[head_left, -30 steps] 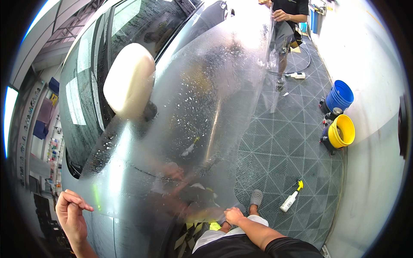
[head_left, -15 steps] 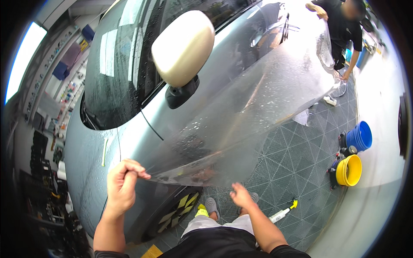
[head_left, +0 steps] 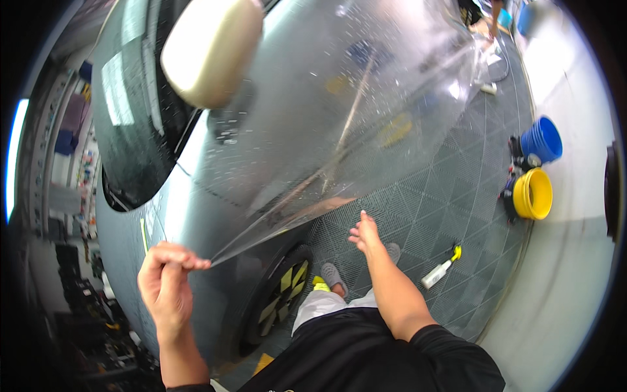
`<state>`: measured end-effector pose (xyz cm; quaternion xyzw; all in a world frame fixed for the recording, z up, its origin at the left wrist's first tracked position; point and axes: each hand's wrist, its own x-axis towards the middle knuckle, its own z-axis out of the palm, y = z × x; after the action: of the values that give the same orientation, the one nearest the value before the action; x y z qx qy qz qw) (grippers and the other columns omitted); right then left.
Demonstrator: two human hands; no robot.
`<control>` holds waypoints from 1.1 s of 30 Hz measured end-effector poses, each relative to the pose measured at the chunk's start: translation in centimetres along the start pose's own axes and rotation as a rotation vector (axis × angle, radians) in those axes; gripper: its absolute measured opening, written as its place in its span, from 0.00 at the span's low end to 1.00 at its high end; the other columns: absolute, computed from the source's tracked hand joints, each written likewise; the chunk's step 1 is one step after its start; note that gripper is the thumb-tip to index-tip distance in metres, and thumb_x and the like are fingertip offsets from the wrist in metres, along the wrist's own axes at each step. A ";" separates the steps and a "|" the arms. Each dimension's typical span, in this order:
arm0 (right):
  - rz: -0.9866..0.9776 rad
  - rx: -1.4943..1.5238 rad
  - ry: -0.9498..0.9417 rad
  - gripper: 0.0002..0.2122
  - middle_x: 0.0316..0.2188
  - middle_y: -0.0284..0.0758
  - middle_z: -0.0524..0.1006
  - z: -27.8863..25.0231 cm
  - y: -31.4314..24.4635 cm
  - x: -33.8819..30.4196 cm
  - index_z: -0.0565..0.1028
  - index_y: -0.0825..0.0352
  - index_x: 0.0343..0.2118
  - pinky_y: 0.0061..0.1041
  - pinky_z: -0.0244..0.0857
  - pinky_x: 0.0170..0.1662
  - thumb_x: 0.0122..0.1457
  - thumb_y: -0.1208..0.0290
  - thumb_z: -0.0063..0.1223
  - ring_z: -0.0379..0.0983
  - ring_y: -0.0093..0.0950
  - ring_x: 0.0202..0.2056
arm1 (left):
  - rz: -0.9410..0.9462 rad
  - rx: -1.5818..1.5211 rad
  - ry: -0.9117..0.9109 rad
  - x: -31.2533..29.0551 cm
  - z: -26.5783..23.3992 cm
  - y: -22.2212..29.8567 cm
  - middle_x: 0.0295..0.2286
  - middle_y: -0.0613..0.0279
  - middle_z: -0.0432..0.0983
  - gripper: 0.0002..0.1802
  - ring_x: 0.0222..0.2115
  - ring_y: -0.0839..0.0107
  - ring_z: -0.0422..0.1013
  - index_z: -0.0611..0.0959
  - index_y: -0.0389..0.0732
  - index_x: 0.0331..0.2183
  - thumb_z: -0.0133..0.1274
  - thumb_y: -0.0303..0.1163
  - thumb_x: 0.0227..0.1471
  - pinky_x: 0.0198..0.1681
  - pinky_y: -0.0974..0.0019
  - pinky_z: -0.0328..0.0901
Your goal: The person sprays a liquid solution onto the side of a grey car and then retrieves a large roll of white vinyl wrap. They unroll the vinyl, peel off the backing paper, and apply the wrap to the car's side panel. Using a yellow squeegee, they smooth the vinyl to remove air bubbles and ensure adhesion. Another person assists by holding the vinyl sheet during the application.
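Note:
My left hand pinches the near corner of a large clear film. From that pinch the film fans out in taut creases along the side of a wet grey car. My right hand is held out over the floor just below the film's lower edge, with its fingers apart and nothing in them. At the far end, another person's hand is by the film; whether it grips the film is unclear. A cream-coloured side mirror juts out above the film's left part.
A blue bucket and a yellow bucket stand on the right by the pale wall. A white spray bottle with a yellow head lies on the grey tiled floor. The car's wheel is close to my feet.
The film has gone from hanging loosely to stretched tight from my left hand. My right hand has reached forward. The whole view has shifted, and the other person is now mostly out of the picture.

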<state>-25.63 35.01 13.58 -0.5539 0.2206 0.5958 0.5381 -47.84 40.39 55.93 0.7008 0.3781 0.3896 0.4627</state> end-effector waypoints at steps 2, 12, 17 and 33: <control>0.242 0.415 -0.051 0.34 0.59 0.53 0.59 1.8 1.8 2.7 0.52 0.69 0.63 0.60 0.61 0.51 0.64 0.46 0.41 0.60 0.52 0.58 | 0.037 0.027 -0.029 0.2 0.8 1.3 0.27 0.58 0.66 0.05 0.26 0.68 0.70 0.73 0.33 0.31 0.42 0.21 0.59 0.34 0.58 0.74; -0.204 1.576 -0.222 0.16 0.29 0.35 0.75 -4.6 -6.0 10.0 0.72 0.68 0.37 0.41 0.69 0.47 0.64 0.57 0.41 0.72 0.33 0.30 | 0.059 0.076 -0.050 4.0 -1.1 7.1 0.30 0.64 0.64 0.04 0.29 0.77 0.68 0.68 0.37 0.39 0.44 0.25 0.61 0.34 0.70 0.72; -0.396 1.458 -0.214 0.04 0.24 0.31 0.73 -10.5 -8.0 9.7 0.72 0.66 0.33 0.39 0.71 0.46 0.61 0.72 0.48 0.71 0.27 0.26 | 0.041 -0.093 -0.204 6.8 -0.7 8.4 0.35 0.51 0.76 0.08 0.35 0.61 0.74 0.78 0.33 0.39 0.45 0.22 0.59 0.41 0.59 0.72; -0.003 0.958 -0.051 0.03 0.24 0.30 0.71 -5.5 6.9 9.3 0.70 0.62 0.31 0.43 0.73 0.40 0.61 0.73 0.50 0.69 0.26 0.25 | 0.209 0.280 -0.068 8.1 -1.6 6.9 0.33 0.48 0.78 0.10 0.34 0.57 0.77 0.77 0.30 0.41 0.41 0.18 0.59 0.41 0.57 0.75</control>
<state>-27.66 31.76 1.39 -0.2290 0.4564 0.4397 0.7388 -44.82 46.22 64.45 0.8066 0.3380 0.3552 0.3301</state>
